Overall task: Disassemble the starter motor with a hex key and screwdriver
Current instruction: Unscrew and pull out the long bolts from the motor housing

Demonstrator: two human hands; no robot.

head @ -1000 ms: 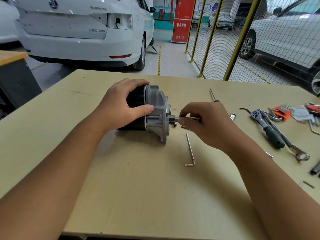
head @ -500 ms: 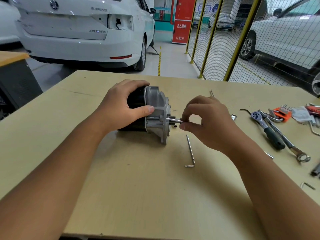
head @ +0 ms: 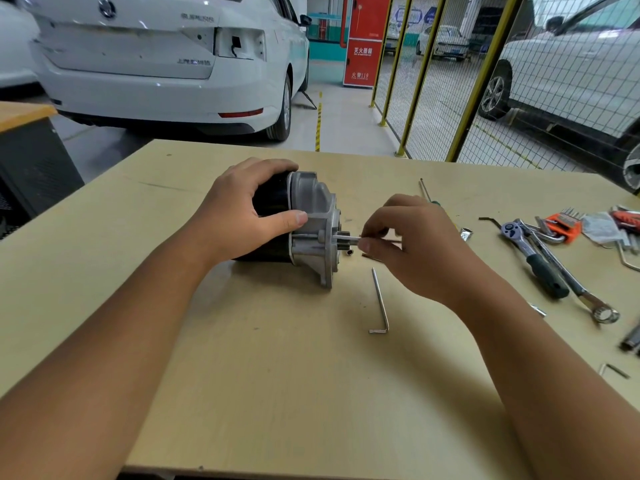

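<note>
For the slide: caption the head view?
Left hand steadies starter motor; right hand pinches a thin tool at its end.

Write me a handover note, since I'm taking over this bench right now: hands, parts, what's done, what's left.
Left hand grips the starter motor, lying on its side on the table.
Right hand pinches a thin metal tool at the motor's aluminium end.
A loose hex key lies in front of the motor; ratchet and other tools lie right.
Done: housing looks assembled.
Left: remove the fasteners and separate the housing.
</note>
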